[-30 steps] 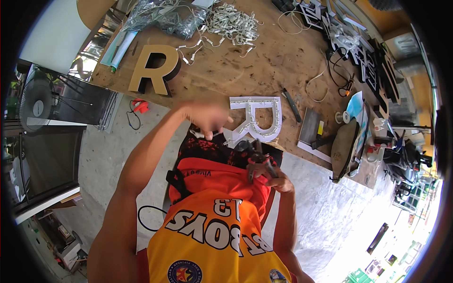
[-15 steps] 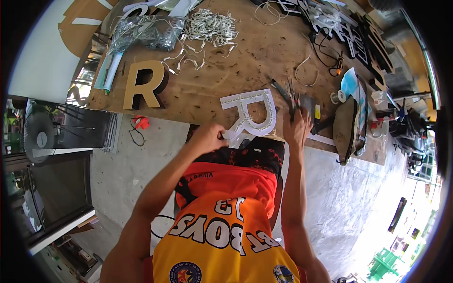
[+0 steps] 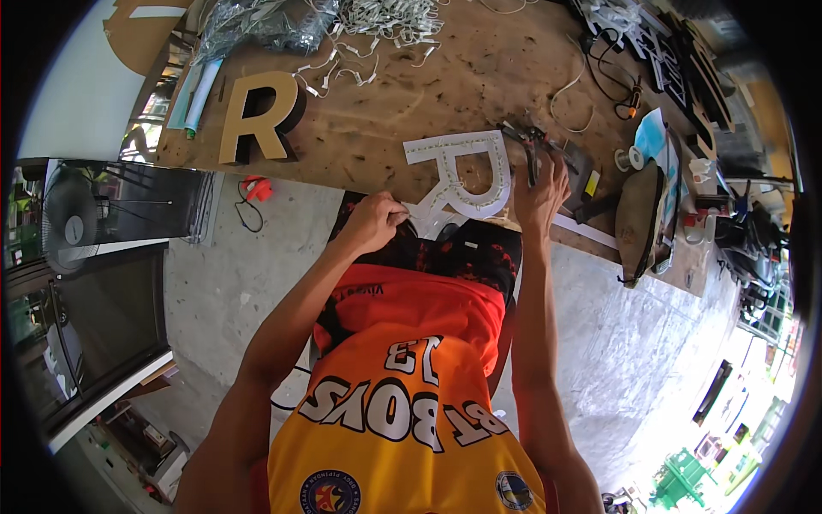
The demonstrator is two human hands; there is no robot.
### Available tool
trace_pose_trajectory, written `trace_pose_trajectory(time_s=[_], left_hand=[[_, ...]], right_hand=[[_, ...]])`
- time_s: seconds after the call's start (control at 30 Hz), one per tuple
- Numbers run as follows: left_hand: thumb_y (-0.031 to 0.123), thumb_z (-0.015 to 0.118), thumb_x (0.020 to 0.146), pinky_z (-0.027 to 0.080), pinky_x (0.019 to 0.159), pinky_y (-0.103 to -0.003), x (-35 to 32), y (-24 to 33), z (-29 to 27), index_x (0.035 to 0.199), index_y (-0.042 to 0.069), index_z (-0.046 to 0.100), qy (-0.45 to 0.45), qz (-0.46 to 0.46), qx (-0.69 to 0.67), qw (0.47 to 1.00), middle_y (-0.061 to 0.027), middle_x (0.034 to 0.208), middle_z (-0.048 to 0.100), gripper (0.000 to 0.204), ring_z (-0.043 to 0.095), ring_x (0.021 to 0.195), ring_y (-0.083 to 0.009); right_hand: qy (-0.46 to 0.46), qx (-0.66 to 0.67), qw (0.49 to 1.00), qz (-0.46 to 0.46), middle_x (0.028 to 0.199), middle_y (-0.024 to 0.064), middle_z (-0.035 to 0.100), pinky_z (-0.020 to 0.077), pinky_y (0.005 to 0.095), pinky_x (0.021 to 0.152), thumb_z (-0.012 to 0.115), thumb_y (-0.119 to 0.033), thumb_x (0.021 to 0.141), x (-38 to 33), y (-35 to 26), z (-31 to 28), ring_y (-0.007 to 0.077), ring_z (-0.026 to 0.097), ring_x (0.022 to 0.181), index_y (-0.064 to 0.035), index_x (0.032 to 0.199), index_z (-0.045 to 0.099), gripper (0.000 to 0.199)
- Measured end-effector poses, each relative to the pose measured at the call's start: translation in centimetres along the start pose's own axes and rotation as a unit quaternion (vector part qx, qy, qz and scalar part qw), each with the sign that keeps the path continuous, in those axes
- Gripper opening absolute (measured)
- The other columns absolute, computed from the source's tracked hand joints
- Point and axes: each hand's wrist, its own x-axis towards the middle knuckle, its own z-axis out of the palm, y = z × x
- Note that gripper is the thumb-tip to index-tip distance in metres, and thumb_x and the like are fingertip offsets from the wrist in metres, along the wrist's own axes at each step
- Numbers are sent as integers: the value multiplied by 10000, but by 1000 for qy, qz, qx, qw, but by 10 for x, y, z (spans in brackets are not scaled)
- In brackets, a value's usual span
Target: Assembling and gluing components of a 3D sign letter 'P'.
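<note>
A white letter-shaped panel (image 3: 485, 206) lies at the table's near edge, small light modules and thin wire running along its face. My left hand (image 3: 373, 223) is closed in a pinch at the end of the panel's slanted leg; whatever sits between the fingertips is too small to make out. To the panel's right, my right hand (image 3: 543, 193) reaches over a pair of dark-handled pliers (image 3: 533, 152), fingers spread and partly stretched out. Another dark tool (image 3: 514, 131) lies against the pliers, so their outlines run together.
A gold-faced letter (image 3: 272, 92) with dark sides stands left on the wooden table (image 3: 360, 128). Behind it are a clear plastic bag (image 3: 265, 30) and a heap of white light modules (image 3: 390, 19). A wire spool (image 3: 634, 158) and brown pouch (image 3: 640, 218) lie right.
The whole view has shifted, so the table appears higher. My right hand's fingers have spread, and the pliers lie lower and flatter. My left hand keeps its pinch beside the panel's leg.
</note>
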Motion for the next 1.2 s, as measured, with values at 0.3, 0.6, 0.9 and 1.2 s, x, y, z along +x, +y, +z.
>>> trace_pose_trajectory(time_s=[0.3, 0.6, 0.9, 1.2], left_hand=[[150, 599, 991, 464, 615, -309, -3, 20, -1, 970, -21, 690, -51, -126, -98, 986, -79, 708, 621, 194, 551, 617, -143], [221, 549, 1042, 459, 620, -306, 12, 13, -10, 946, -17, 650, 23, -135, -126, 983, -66, 695, 596, 276, 548, 635, -138], [173, 633, 973, 504, 671, -373, 21, 26, 5, 963, -15, 667, 217, -26, -1, 976, -124, 724, 604, 191, 602, 665, -266], [122, 724, 837, 548, 694, -412, 46, 30, 26, 897, -11, 719, 75, 17, 138, 987, -180, 834, 690, 146, 686, 757, -356]], right_hand=[[-269, 445, 806, 284, 705, 89, 645, 491, 287, 600, 704, -152, 912, -113, -91, -19, 107, 627, 639, -22, 1095, 710, 225], [-147, 199, 964, 99, 621, 59, 637, 505, 374, 521, 842, -350, 806, -95, -99, 23, 243, 638, 534, -91, 1188, 703, 482], [-155, 158, 972, 74, 618, 52, 648, 515, 376, 529, 861, -355, 776, -94, -100, 27, 234, 632, 516, -106, 1238, 698, 550], [-237, 226, 937, 116, 755, 114, 723, 573, 430, 632, 776, -278, 824, -88, -91, 15, 314, 720, 688, -138, 1319, 659, 527]])
